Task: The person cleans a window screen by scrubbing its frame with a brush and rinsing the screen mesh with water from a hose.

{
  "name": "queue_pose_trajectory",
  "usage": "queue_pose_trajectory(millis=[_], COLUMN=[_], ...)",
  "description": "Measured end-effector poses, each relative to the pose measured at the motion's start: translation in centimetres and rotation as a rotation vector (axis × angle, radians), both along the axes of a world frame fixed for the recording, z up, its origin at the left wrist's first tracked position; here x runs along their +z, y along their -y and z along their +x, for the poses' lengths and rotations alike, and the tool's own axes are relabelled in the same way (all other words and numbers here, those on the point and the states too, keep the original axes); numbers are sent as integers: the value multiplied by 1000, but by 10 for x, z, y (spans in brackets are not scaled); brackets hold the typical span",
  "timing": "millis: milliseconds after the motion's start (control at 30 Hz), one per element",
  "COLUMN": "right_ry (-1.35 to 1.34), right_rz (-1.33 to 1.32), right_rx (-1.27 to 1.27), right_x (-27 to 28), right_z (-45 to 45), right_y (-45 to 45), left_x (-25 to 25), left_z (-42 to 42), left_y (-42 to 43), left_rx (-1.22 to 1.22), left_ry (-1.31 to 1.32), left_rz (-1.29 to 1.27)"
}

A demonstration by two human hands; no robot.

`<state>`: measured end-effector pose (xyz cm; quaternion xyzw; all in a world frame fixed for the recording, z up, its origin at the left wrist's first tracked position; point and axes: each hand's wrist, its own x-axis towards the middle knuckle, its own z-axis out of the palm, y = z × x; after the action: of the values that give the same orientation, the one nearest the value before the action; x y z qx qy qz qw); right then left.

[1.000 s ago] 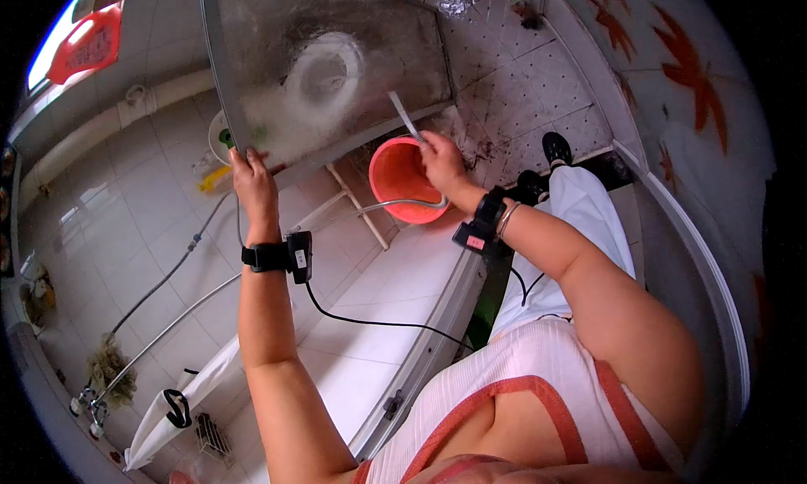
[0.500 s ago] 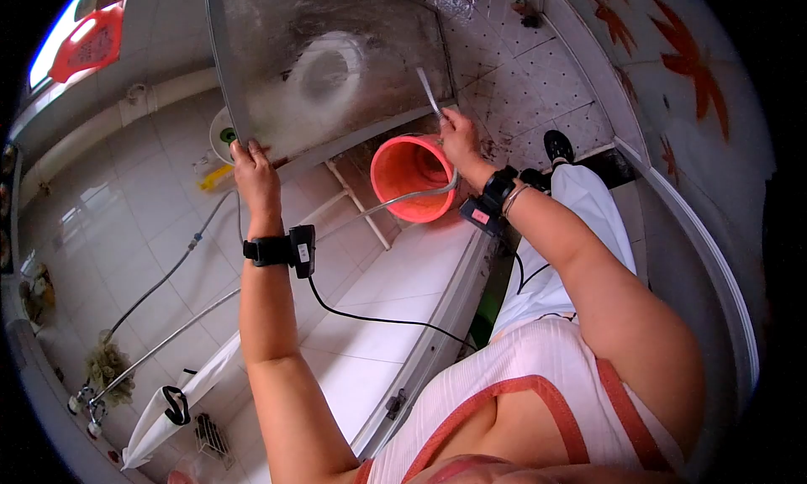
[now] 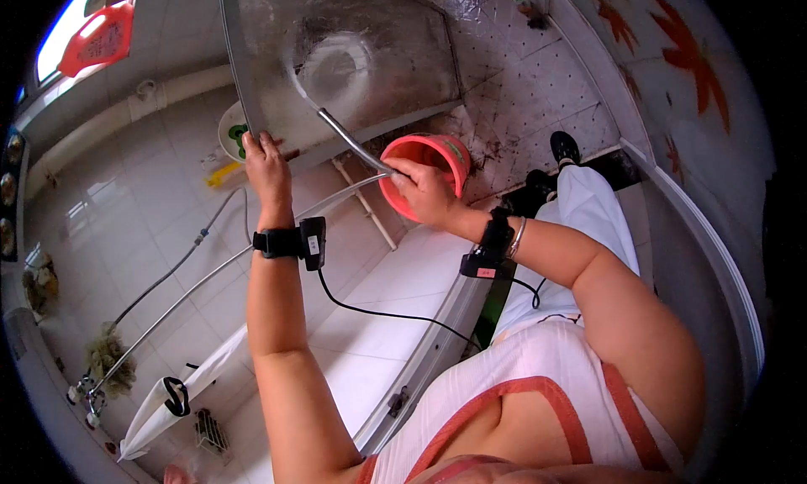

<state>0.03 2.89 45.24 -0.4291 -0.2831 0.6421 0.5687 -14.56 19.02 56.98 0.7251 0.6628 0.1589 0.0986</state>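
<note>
My right hand (image 3: 427, 192) is closed around a grey flexible hose (image 3: 351, 138), a short way behind its metal-looking end. Water streams from that end onto a wet, cloudy glass panel (image 3: 395, 39) with a metal frame. My left hand (image 3: 269, 175) grips the lower left corner of the panel's frame, its fingers over the edge and the thumb side partly hidden. Below my right hand stands a red bucket (image 3: 456, 155), partly covered by the hand. From my hand the hose runs back to the lower left, passing behind my left forearm, toward a wall tap (image 3: 91, 396).
A white basin with green items (image 3: 231, 133) and a yellow object (image 3: 223, 175) lie left of the panel. A bath puff (image 3: 111, 360) hangs near the tap. Dirty floor tiles (image 3: 538, 97) lie right of the panel. Cables run from both wrist devices.
My right hand has moved left and toward me, over the bucket. The hose end has swung left, so the water now hits the panel's middle. My left hand stays on the frame.
</note>
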Motion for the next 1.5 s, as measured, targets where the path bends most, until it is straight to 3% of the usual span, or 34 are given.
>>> queue_pose_trajectory(millis=[167, 267, 467, 533, 700, 767, 1000, 1067, 1167, 1267, 1400, 1500], right_ry=[165, 193, -29, -50, -20, -28, -164, -183, -134, -100, 186, 198], right_rz=[-144, -233, 47, 73, 57, -30, 119, 71, 109, 9, -97, -252], right_rx=[-67, -57, 99, 132, 160, 151, 138, 329, 141, 135, 207, 263], right_x=[-65, -75, -3, 17, 14, 2, 36, 57, 33, -9, -87, -133], right_z=[-1, -6, -14, -12, -6, -3, -3, 15, 2, 2, -1, -1], right_y=[19, 27, 41, 45, 44, 39, 19, 10, 9, 8, -2, -13], left_x=[-12, -7, -7, -10, -11, -11, -13, -14, -14, -10, -6, -7], left_z=[-27, -17, -15, -14, -27, -18, -24, -36, -33, -19, -16, -19], left_y=[-11, -7, -5, -5, -10, -6, -10, -16, -14, -8, -6, -6], left_rx=[-34, -1, -32, 16, -37, 50, 50, -39, -6, 54, 85, 106], left_ry=[-51, -49, 16, 270, 160, 344, 307, 98, 128, 305, 297, 323], left_rz=[47, 21, 10, -67, -65, -101, -73, -33, -40, -78, -121, -104])
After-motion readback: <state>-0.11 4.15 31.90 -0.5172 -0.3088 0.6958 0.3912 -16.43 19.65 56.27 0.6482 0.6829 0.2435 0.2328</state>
